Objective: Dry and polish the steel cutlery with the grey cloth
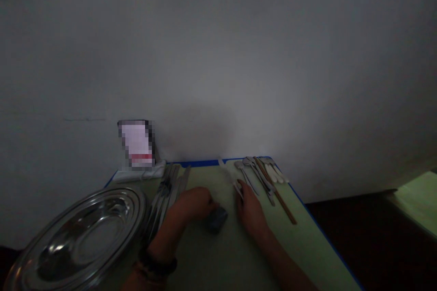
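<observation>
My right hand (251, 211) is closed round the handle of a table knife (228, 173), whose pale, slightly blurred blade points toward the wall. Beside it, my left hand (198, 202) has its fingers curled down on a small dark blue-grey piece (216, 219) that looks like folded cloth. Part of that piece is hidden under the fingers. Left of my left hand lie several knives and forks (167, 195) side by side. To the right of my right hand are several metal spoons (254, 175) and a pair of brown chopsticks (285, 207).
A large shiny metal basin (92, 236) fills the table's left side. Behind it, a blurred-out phone-like screen (138, 145) leans on the wall above a white object (139, 175). White-handled spoons (276, 175) lie at the back right of the pale green, blue-edged table (300, 245).
</observation>
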`<state>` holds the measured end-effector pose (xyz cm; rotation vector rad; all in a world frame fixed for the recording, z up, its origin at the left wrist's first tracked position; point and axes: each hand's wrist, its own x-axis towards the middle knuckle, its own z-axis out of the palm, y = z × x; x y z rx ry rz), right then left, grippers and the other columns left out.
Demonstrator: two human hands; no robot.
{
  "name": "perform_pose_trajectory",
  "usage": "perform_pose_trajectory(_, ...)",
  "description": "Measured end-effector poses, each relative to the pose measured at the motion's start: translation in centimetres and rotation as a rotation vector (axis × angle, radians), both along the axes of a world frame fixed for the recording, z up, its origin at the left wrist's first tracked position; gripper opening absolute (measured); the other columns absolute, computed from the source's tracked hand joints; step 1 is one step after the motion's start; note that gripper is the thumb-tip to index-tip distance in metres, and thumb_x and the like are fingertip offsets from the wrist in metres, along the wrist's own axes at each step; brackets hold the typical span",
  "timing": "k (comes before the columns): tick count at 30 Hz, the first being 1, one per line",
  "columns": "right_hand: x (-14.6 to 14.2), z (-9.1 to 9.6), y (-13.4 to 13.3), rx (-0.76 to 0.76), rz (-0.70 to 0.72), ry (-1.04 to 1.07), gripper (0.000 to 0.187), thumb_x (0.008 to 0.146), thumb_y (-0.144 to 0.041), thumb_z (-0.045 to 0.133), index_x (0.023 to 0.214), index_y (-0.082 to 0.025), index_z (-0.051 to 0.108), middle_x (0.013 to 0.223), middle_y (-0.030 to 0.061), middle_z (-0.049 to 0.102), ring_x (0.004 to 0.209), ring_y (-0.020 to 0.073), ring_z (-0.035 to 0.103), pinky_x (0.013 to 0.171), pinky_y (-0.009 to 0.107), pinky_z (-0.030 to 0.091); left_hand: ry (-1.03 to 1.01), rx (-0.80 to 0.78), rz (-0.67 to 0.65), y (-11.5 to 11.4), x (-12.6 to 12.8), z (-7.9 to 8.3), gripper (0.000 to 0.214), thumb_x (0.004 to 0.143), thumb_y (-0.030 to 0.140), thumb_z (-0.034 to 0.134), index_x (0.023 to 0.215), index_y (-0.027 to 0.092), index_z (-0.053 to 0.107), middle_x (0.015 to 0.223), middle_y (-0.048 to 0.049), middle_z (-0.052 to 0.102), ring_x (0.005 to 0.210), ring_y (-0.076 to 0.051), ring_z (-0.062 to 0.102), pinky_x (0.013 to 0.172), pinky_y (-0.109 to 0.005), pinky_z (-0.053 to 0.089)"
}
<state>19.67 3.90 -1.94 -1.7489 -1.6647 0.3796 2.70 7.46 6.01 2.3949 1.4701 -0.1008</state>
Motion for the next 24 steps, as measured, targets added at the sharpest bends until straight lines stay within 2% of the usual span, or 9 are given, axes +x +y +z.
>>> perform_pose_trajectory(4, -0.2, -0.2, 0.4, -0.004, -0.021, -0.103, 0.048, 0.084, -0.009, 0.024, 0.128, -0.012, 0.042, 0.123, 0.0180, 0.049, 0.101, 0.0218, 0.058, 0.084, 0.032, 0.045, 0.039, 0.024, -0.003, 0.1, -0.1, 0.2, 0.034, 0.078, 0.038, 0.049, 0.087, 0.013, 0.070, 0.092, -0.0170, 0.069, 0.084, -0.030, 0.065, 0.066, -0.035, 0.048)
perform_pose_trajectory(6, -0.3, -0.3, 0.5, 0.002, -0.036, -0.157, 0.050, 0.083, -0.006, 0.022, 0.129, -0.013, 0.043, 0.123, 0.0178, 0.049, 0.103, 0.0222, 0.056, 0.085, 0.033, 0.044, 0.043, 0.052, 0.004, 0.2, 0.0, 0.0, 0.035, 0.080, 0.038, 0.047, 0.089, 0.012, 0.069, 0.093, -0.0181, 0.068, 0.085, -0.030, 0.064, 0.067, -0.036, 0.047)
perform_pose_trajectory(10, -0.9, -0.5, 0.4, -0.006, -0.064, -0.314, 0.054, 0.079, -0.002, 0.023, 0.130, -0.009, 0.041, 0.122, 0.0200, 0.050, 0.112, 0.0258, 0.049, 0.089, 0.036, 0.041, 0.043, 0.087, 0.003, 0.5, 0.3, -0.5, 0.035, 0.083, 0.037, 0.044, 0.085, 0.014, 0.069, 0.090, -0.0158, 0.068, 0.085, -0.027, 0.063, 0.072, -0.035, 0.046)
perform_pose_trajectory(14, -1.0, 0.1, 0.0, -0.056, -0.069, -0.433, 0.051, 0.079, -0.001, 0.028, 0.126, -0.005, 0.046, 0.118, 0.0198, 0.053, 0.108, 0.0279, 0.048, 0.089, 0.036, 0.039, 0.041, 0.117, -0.017, 0.6, 0.4, -0.8, 0.033, 0.084, 0.035, 0.043, 0.086, 0.014, 0.068, 0.089, -0.0142, 0.068, 0.089, -0.027, 0.061, 0.076, -0.035, 0.045)
perform_pose_trajectory(18, 1.0, 1.4, 0.2, -0.001, -0.070, -0.459, 0.040, 0.089, -0.022, 0.031, 0.122, -0.014, 0.052, 0.117, 0.0136, 0.055, 0.104, 0.0277, 0.048, 0.088, 0.038, 0.036, 0.036, 0.156, -0.015, 0.6, 1.4, -1.5, 0.031, 0.085, 0.032, 0.044, 0.100, 0.013, 0.063, 0.104, -0.0139, 0.064, 0.099, -0.027, 0.056, 0.084, -0.037, 0.042)
perform_pose_trajectory(21, 3.2, 1.9, 0.6, 0.044, -0.127, -0.497, 0.038, 0.090, -0.024, 0.031, 0.119, -0.018, 0.054, 0.122, 0.0107, 0.054, 0.107, 0.0278, 0.044, 0.088, 0.040, 0.034, 0.033, 0.197, 0.002, 0.7, 2.8, -2.4, 0.038, 0.083, 0.032, 0.048, 0.115, 0.013, 0.055, 0.117, -0.0145, 0.057, 0.111, -0.028, 0.048, 0.091, -0.038, 0.038)
perform_pose_trajectory(24, 4.6, 1.5, 0.7, 0.038, -0.155, -0.517, 0.036, 0.089, -0.024, 0.035, 0.116, -0.020, 0.058, 0.120, 0.0105, 0.055, 0.107, 0.0283, 0.043, 0.087, 0.040, 0.032, 0.060, 0.210, 0.014, 1.1, 3.9, -2.8, 0.042, 0.076, 0.031, 0.057, 0.113, 0.012, 0.056, 0.117, -0.0172, 0.054, 0.110, -0.031, 0.048, 0.086, -0.040, 0.041)
